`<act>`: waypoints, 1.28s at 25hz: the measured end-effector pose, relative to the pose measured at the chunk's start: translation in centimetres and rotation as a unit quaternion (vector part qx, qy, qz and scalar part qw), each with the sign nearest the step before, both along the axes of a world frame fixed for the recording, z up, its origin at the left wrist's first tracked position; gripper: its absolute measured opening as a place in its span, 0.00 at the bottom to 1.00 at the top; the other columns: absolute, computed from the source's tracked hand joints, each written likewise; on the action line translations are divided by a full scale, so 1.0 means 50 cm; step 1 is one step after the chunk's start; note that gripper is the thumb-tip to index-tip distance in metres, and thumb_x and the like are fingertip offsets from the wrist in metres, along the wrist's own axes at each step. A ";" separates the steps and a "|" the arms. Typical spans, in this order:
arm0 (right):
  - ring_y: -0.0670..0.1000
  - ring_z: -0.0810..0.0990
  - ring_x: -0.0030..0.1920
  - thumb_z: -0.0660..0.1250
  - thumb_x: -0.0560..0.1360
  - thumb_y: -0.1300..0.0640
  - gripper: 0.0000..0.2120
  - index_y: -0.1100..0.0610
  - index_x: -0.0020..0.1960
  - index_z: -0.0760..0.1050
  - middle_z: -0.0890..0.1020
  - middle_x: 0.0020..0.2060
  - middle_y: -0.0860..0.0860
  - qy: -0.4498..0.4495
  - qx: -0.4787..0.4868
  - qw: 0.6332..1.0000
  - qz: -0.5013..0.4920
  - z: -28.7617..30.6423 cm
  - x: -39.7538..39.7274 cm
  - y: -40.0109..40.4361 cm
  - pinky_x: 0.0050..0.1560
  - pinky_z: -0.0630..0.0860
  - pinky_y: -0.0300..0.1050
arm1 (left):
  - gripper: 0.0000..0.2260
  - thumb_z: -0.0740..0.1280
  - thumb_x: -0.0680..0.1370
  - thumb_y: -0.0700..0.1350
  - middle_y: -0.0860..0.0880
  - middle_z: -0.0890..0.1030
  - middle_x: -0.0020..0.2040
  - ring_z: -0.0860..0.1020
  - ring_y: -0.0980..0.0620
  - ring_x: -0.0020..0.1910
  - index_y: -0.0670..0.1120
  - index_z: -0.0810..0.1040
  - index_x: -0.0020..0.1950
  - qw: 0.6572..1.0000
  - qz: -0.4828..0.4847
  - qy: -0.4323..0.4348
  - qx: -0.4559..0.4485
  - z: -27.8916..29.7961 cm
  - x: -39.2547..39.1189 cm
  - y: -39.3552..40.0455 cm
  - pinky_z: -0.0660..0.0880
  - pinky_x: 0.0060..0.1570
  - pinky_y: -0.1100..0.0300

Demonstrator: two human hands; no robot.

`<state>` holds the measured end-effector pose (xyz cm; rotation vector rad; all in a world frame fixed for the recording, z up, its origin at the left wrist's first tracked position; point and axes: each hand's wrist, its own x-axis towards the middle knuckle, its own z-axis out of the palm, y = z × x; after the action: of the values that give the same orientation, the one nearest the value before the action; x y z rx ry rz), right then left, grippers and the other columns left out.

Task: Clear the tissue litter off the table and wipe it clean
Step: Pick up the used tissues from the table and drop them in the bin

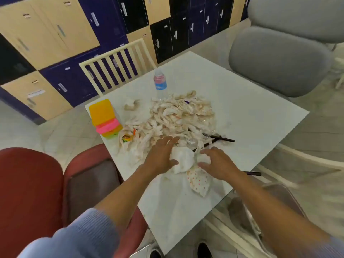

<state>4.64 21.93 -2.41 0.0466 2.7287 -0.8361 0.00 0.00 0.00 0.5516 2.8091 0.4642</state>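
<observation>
Gathering looks like the step in hand: the tissue litter (178,116), a broad heap of crumpled, stained tissues, lies across the middle of the white tabletop (251,108), and at its near edge sits a cleaner white wad of tissue (181,162) between the two hands. The left hand (160,155) lies flat with fingers straight, its palm on the heap's near edge and its thumb against the wad; its grip is wide, holding nothing. The right hand (216,162) hovers just beside the wad with fingers spread and slightly bent, also wide and holding nothing. A dotted wrapper (198,181) lies just under the wad, nearer the person.

Black chopsticks (219,138) poke out of the heap's right side, and another black stick (252,173) lies near the tabletop's right edge. A water bottle (160,83) stands touching the heap's far edge, and an orange and pink container (105,118) stands at its left.

The risks, as I judge them: a wide sweep could drag the chopsticks off the edge, tip the bottle, or scatter loose tissues onto the floor, since the heap is light and uncompacted.
</observation>
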 end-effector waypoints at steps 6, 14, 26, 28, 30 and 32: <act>0.54 0.63 0.64 0.70 0.65 0.32 0.39 0.48 0.71 0.66 0.68 0.63 0.52 -0.093 0.079 0.989 0.080 -0.054 -0.005 0.032 0.64 0.65 0.48 | 0.40 0.77 0.68 0.49 0.46 0.57 0.78 0.61 0.42 0.71 0.53 0.61 0.76 0.994 -0.037 -0.026 -0.102 -0.063 -0.030 0.051 0.66 0.68 0.47; 0.49 0.70 0.56 0.71 0.73 0.46 0.14 0.50 0.55 0.76 0.72 0.52 0.48 -0.057 -0.054 0.997 0.010 -0.052 -0.001 0.039 0.53 0.68 0.42 | 0.18 0.73 0.73 0.46 0.45 0.73 0.61 0.71 0.44 0.60 0.46 0.76 0.61 0.999 0.038 0.011 -0.018 -0.068 -0.026 0.064 0.71 0.56 0.54; 0.50 0.79 0.47 0.68 0.76 0.55 0.05 0.56 0.49 0.79 0.81 0.46 0.51 -0.020 -0.279 0.899 -0.337 0.014 0.130 0.146 0.45 0.74 0.45 | 0.09 0.71 0.75 0.45 0.56 0.74 0.40 0.72 0.61 0.36 0.51 0.79 0.55 0.970 0.073 -0.105 0.207 0.016 0.028 0.063 0.66 0.36 0.73; 0.52 0.80 0.47 0.68 0.76 0.56 0.03 0.56 0.48 0.78 0.82 0.46 0.52 -0.023 -0.294 0.879 -0.374 0.005 0.182 0.170 0.46 0.77 0.50 | 0.09 0.71 0.75 0.45 0.55 0.74 0.40 0.72 0.60 0.36 0.50 0.80 0.55 0.964 0.060 -0.126 0.227 0.013 0.055 0.095 0.68 0.36 0.73; 0.51 0.80 0.44 0.67 0.76 0.58 0.02 0.54 0.45 0.78 0.82 0.42 0.51 -0.015 -0.283 0.866 -0.413 -0.003 0.245 0.200 0.44 0.76 0.48 | 0.09 0.72 0.75 0.45 0.54 0.75 0.39 0.74 0.57 0.36 0.51 0.79 0.54 0.961 0.045 -0.151 0.229 0.003 0.088 0.138 0.70 0.38 0.67; 0.49 0.78 0.39 0.67 0.76 0.59 0.04 0.54 0.42 0.77 0.81 0.40 0.50 -0.005 -0.258 0.851 -0.457 -0.018 0.305 0.235 0.39 0.73 0.43 | 0.09 0.72 0.75 0.45 0.55 0.77 0.39 0.75 0.55 0.37 0.51 0.78 0.54 0.957 0.031 -0.170 0.234 -0.014 0.125 0.187 0.70 0.37 0.66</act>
<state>19.88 33.69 -3.30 1.2915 2.2727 -1.7489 6.26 9.36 -0.70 0.4170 2.3890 1.1356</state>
